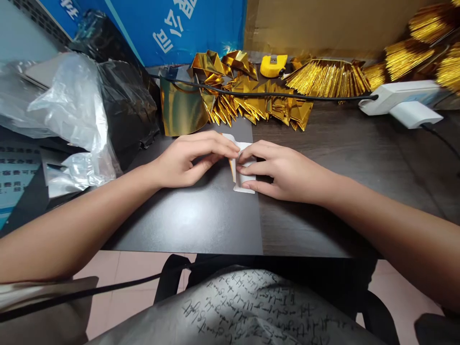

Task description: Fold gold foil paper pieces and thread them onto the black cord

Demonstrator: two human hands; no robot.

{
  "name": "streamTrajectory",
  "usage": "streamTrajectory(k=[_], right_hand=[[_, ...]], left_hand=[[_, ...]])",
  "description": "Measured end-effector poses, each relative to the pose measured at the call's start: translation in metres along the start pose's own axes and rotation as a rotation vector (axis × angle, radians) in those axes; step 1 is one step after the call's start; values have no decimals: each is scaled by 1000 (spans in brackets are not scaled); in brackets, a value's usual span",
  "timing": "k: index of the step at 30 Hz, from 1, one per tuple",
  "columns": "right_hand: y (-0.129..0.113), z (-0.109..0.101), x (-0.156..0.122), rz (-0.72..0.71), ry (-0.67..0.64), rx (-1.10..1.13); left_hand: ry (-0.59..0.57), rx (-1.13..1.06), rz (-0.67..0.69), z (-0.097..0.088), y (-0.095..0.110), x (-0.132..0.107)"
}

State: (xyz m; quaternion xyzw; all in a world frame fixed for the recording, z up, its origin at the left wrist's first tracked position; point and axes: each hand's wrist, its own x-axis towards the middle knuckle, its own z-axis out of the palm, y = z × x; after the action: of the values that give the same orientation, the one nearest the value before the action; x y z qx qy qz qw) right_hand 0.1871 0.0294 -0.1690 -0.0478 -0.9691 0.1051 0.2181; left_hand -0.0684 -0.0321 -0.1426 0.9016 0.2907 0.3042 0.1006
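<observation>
A small folded sheet of paper [244,184], white on its face with a thin gold edge, lies on the dark table in front of me. My left hand [194,158] reaches in from the left, its bent fingers together and their tips on the paper's raised fold. From the right, my right hand [283,170] holds the sheet with curled fingertips and thumb against its white face. The fingertips of both hands nearly meet at the fold. Part of the sheet is hidden under my fingers.
Behind my hands lie folded gold foil pieces [255,98], a curved gold sheet [183,108] and a yellow tape measure [273,66]. A black cable [251,95] runs to a white power strip [398,96]. Plastic bags [82,105] crowd the left.
</observation>
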Motion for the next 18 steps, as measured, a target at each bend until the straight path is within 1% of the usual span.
streamTrajectory(k=[3, 5, 8, 10, 12, 15, 18], right_hand=[[4, 2, -1, -9, 19, 25], [5, 3, -2, 12, 25, 36], [5, 4, -1, 36, 22, 58], [4, 4, -1, 31, 26, 64], [4, 4, 0, 17, 32, 69], [6, 3, -2, -23, 34, 76], [7, 2, -6, -44, 47, 62]], left_hand=[[-8, 123, -14, 3, 1, 0], [25, 198, -24, 7, 1, -1], [118, 256, 87, 12, 1, -1], [85, 279, 179, 14, 1, -1], [-2, 290, 238, 13, 1, 0], [-88, 274, 260, 12, -1, 1], [-116, 276, 257, 13, -2, 0]])
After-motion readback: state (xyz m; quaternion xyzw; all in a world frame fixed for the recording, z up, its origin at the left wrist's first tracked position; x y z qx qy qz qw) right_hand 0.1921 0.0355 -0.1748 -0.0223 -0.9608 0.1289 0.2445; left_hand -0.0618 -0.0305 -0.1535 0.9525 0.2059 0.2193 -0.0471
